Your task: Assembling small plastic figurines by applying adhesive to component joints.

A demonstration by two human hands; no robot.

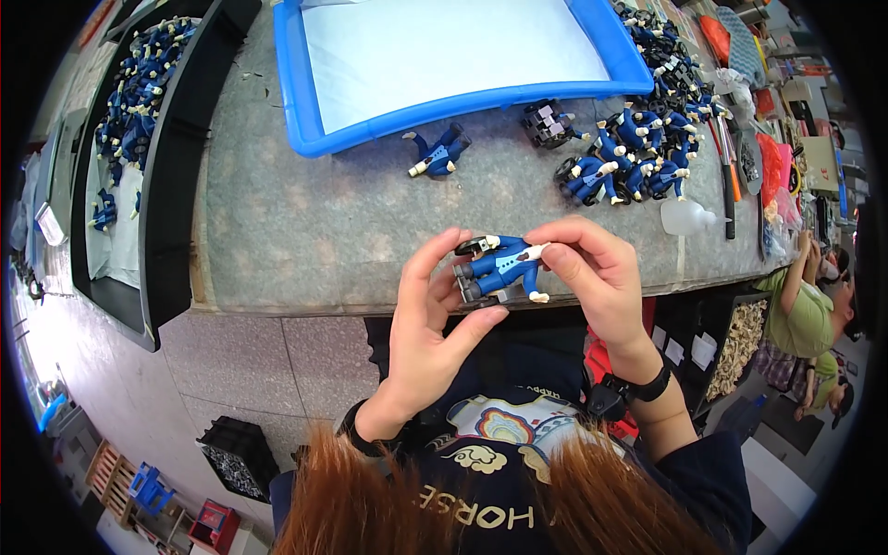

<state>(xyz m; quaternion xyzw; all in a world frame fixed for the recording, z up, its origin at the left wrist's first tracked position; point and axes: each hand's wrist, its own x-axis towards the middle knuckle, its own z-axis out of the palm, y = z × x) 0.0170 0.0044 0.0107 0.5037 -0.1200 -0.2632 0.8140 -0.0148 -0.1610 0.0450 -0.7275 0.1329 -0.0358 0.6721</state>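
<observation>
Left hand [427, 324]: fingers curled round the leg end of the blue toy figure [504, 266], thumb under it, gripping firmly.
Right hand [592, 268]: pinching the figure's upper body from 3 o'clock, fingertips closed on the white-collared chest.
Blue toy figure: held between both hands above the near table edge, lying sideways, small white hands showing, dark feet toward the left hand.
Table [305, 231]: grey worktop, speckled, near edge at 6 o'clock of the figure.
Blue tray [296, 102]: at 12 o'clock, pale sheet lining inside, rim resting on the table.
Loose figure [438, 153]: lying alone just below the tray's near rim, well apart from the hands.
Figure pile [638, 153]: heap of the same blue figures at 2 o'clock, beside the tray's right corner.
Clear bottle [686, 217]: lying near the pile's lower side.
Black bin [139, 120]: at 10 o'clock, more blue figures inside.
Another person [805, 310]: green sleeve at 3 o'clock, beyond the table end.
Watch [615, 398]: dark band on right wrist.
</observation>
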